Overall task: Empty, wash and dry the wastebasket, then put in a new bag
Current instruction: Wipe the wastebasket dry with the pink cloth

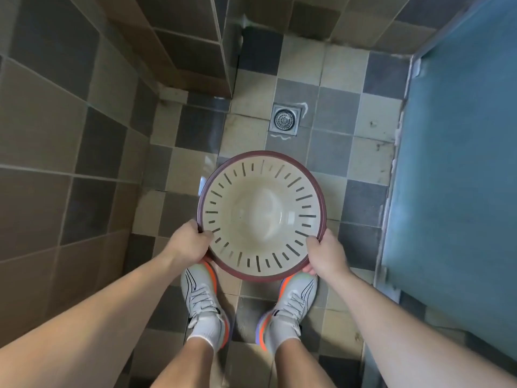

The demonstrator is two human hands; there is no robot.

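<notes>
I look straight down into a round beige wastebasket (261, 217) with slotted walls and a dark red rim. It is held upright above the tiled floor, in front of my feet. Its inside holds no bag and no rubbish; the bottom looks shiny. My left hand (190, 242) grips the rim at the lower left, thumb inside. My right hand (326, 256) grips the rim at the lower right.
A square metal floor drain (284, 119) lies just beyond the basket. Tiled walls close in on the left and at the back. A blue panel or door (458, 163) stands on the right. My two sneakers (201, 301) stand on the checkered floor tiles.
</notes>
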